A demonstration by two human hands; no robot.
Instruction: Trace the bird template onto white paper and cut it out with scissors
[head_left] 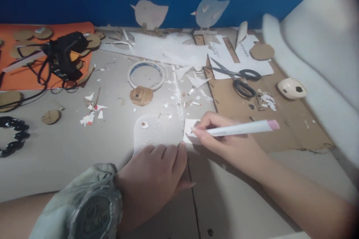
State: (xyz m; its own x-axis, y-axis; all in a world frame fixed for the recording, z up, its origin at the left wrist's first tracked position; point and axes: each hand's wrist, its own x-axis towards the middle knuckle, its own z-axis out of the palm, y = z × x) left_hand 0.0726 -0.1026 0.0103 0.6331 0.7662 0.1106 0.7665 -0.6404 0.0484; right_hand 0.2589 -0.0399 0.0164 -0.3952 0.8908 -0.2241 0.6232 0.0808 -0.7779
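My right hand [224, 132] is closed around a white marker with a pink end [249, 127]. The marker's tip meets a small white piece of paper [192, 122], partly hidden by my fingers. My left hand [157, 171] rests palm down on the table just left of that paper. Its index fingertip is at the paper's near corner, with the thumb held apart. Just beyond its knuckles lies a whitish, sparkly bird-shaped cutout [147, 134] with a small round eye; its lower part is hidden by the hand.
Black-handled scissors [238, 76] lie on cardboard [280, 119] at right, near a cream-coloured object [291, 88]. A tape roll [146, 75] and paper scraps [94, 110] are mid-table. Two bird cutouts [151, 14] stand at the back. A black glue gun [67, 54] sits on orange paper [81, 29].
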